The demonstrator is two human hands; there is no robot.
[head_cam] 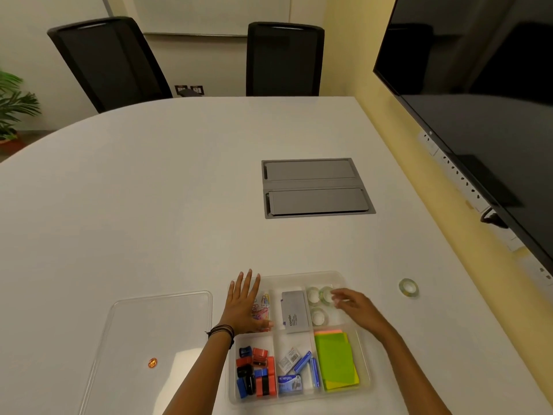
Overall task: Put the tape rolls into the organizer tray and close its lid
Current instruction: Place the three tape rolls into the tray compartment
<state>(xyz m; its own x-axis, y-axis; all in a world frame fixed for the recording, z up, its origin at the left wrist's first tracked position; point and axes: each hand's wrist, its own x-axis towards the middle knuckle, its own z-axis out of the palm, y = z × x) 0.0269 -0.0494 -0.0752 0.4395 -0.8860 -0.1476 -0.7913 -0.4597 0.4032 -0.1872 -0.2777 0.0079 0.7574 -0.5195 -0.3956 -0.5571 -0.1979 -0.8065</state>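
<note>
R hand [356,307]: over tray's far-right compartment, fingers bent at a tape roll [325,295]; grip loose, whether it has hold of the roll or is just touching, can't tell (blur).
L hand [244,304]: flat, fingers spread, nothing held, resting on far-left part of organizer tray [363,381] above paper clips [261,308].
Same compartment: 2 more rolls, approx. [312,295] and [317,316], clear, hard to outline.
Other contents: grey box [294,311], sticky notes [336,360], staple boxes [294,369], clips/sharpeners [254,369].
Outstanding: 1 loose roll [408,287] on counter [149,205], well right of tray.
Lid [155,324]: off, flat on counter, left of tray, near edge cut off by frame.
Progress, est.: 3 rolls in, 1 left, lid not yet closed.
</note>
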